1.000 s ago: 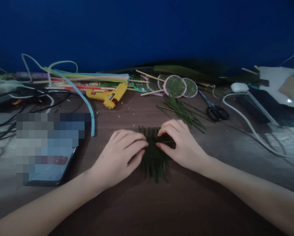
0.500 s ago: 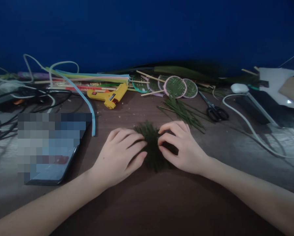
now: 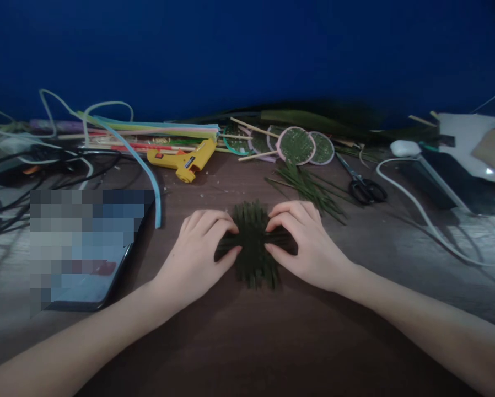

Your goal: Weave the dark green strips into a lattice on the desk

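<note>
A small mat of woven dark green leaf strips (image 3: pixel 253 248) lies on the brown table (image 3: pixel 272 342) in front of me. My left hand (image 3: pixel 195 256) rests at its left side, fingers curled and pinching the strip ends. My right hand (image 3: pixel 307 245) sits at its right side, fingers bent and pinching strips there. Both hands touch the mat and cover its side edges.
Behind the mat lie loose green strips (image 3: pixel 309 187), round woven fans on sticks (image 3: pixel 297 146), black scissors (image 3: pixel 363 184) and a yellow glue gun (image 3: pixel 185 160). A phone (image 3: pixel 86 259) lies at the left near cables (image 3: pixel 44 165). A white cable (image 3: pixel 425 212) runs at the right.
The woven mat has been turned on the table between my hands. My left hand's fingers have curled in and now pinch the strip ends at the left.
</note>
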A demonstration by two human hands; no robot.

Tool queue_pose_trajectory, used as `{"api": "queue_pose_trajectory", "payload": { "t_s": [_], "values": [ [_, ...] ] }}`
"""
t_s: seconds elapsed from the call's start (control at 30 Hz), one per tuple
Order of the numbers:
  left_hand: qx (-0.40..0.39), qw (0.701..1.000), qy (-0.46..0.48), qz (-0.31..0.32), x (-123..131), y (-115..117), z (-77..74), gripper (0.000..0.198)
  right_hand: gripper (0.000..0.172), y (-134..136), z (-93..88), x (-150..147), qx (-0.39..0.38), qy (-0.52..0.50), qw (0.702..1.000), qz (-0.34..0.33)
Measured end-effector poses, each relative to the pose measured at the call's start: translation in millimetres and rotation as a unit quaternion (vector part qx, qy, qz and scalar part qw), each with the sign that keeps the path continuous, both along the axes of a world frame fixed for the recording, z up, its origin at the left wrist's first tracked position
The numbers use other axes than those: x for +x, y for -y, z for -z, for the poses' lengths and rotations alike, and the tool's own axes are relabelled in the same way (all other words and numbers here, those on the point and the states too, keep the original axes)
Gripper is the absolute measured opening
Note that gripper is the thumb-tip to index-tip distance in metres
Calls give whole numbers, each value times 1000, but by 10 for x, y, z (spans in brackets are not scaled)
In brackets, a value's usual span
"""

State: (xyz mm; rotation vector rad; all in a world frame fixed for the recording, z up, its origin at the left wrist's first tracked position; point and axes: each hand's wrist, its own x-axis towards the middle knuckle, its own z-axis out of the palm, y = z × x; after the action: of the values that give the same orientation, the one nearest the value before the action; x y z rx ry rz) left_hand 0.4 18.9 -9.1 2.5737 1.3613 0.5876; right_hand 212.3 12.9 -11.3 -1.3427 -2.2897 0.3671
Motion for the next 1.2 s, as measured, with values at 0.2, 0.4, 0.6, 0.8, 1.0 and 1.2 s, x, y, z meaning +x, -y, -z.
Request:
{"api": "queue_pose_trajectory", "payload": {
  "t_s": [0.2, 0.4, 0.6, 0.8, 1.0, 1.2],
  "values": [
    [-15, 1000, 7, 5, -4, -8, 10, 12, 17, -8, 17, -2, -1, -1, 1000, 0],
    [-29, 1000, 4, 9, -9, -19, 22, 14, 17, -9, 25, 0, -3, 0, 1000, 0],
    [-28, 1000, 9, 10, 0, -21, 27, 14, 12, -12, 20, 2, 1, -15, 1000, 0],
    [-20, 999, 9, 26, 1, -13, 9, 10, 6, -33, 16, 11, 14, -35, 999, 0],
    [-17, 999, 8, 35, 3, -9, 2, 10, 3, -39, 27, 18, 18, -49, 999, 1],
    [0, 998, 18, 52, -2, -3, 0, 10, 6, -40, 15, 13, 9, -55, 998, 3]
  ]
}}
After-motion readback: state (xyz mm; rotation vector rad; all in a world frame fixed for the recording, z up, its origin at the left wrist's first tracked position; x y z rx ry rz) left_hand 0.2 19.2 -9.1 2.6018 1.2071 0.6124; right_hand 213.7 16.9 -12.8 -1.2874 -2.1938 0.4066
